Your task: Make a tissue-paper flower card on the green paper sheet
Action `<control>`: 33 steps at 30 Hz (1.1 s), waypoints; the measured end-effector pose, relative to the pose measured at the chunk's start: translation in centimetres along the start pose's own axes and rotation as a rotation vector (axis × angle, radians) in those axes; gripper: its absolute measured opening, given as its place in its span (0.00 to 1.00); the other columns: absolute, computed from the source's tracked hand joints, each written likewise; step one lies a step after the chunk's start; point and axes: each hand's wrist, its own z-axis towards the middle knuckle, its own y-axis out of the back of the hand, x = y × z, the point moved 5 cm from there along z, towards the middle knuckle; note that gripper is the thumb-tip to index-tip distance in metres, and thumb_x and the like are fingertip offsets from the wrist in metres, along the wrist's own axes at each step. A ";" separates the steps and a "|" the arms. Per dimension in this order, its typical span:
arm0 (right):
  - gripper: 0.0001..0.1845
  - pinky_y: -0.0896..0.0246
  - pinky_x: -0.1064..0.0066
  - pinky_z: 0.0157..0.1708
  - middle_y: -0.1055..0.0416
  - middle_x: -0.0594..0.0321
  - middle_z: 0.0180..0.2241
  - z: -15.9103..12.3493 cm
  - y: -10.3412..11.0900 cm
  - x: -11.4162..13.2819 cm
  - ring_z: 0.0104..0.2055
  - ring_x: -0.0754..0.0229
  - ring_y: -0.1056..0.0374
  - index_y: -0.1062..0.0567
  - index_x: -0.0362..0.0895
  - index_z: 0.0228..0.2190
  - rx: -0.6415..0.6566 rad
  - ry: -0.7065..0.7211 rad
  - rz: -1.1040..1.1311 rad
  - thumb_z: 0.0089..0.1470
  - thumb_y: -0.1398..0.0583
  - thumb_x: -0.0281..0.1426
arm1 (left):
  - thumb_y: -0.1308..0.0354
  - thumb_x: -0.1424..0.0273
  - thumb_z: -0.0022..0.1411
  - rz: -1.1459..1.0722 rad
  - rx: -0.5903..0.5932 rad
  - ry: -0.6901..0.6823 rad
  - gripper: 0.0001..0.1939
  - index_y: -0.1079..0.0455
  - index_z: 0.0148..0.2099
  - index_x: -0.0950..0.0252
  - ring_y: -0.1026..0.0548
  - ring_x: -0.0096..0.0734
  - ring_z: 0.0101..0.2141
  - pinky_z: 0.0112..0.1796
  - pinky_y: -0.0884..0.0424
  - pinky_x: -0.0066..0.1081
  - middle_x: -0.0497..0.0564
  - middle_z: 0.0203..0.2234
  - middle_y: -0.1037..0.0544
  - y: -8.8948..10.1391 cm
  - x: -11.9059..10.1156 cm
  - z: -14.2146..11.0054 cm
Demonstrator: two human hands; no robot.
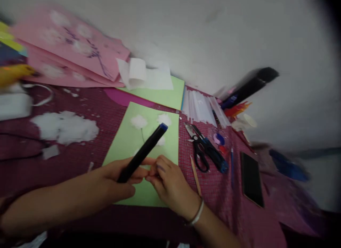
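One slim black, blue-ended plastic marker (144,152) sits gripped in my left hand (114,190) above the near half of the pale-green paper sheet (151,196), best kept steady while my right hand (169,182) pinches closed, contents hidden.

The card (119,148) lies under both the left hand (114,178) and the right hand (170,182), with the marker (144,152) in the left. Tufts (138,121) sit on the card. Left of it lies a fluffy pile (66,127); right of it, the scissors (199,152), the pencil (195,175) and, farthest out, the phone (252,178). Behind the card, curled paper (137,74) rests on a larger sheet (160,97); behind it to the right lie plastic strips (199,106).
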 end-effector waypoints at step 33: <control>0.09 0.40 0.67 0.32 0.30 0.61 0.29 -1.1 -1.5 3.1 0.32 0.60 0.35 0.27 0.41 0.30 -0.001 0.246 -0.329 0.61 0.44 0.25 | 0.39 0.61 0.61 0.010 -0.094 0.110 0.30 0.38 0.64 0.47 0.38 0.52 0.62 0.63 0.52 0.57 0.52 0.61 0.32 -1.3 4.5 -5.4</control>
